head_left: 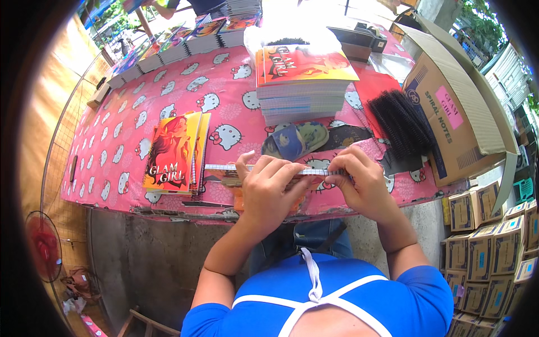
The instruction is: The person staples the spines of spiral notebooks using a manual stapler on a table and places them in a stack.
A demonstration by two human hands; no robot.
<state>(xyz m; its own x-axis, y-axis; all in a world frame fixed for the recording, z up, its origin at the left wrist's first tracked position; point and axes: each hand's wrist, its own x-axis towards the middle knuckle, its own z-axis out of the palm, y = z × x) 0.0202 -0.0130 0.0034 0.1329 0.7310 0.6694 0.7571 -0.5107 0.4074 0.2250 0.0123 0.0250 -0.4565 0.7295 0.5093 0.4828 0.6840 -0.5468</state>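
Note:
A thin notebook (218, 167) stands on edge at the table's near side, its white page edge with a row of small marks facing up. My left hand (268, 188) grips it around the middle, fingers over the top edge. My right hand (362, 182) pinches its right end between thumb and fingers. To the left lies a small pile of notebooks (173, 151) with red and yellow illustrated covers. Just beyond my hands is a slipper (295, 141) with a blue strap. Behind it rises a tall stack of notebooks (303, 92), covers up.
Black spiral coils (400, 124) lie in a bundle on the right, beside an open cardboard box (449, 106). A tape dispenser (359, 42) stands behind the tall stack. More notebook stacks (174, 53) line the far left edge. Cartons (485, 253) are piled on the floor at right.

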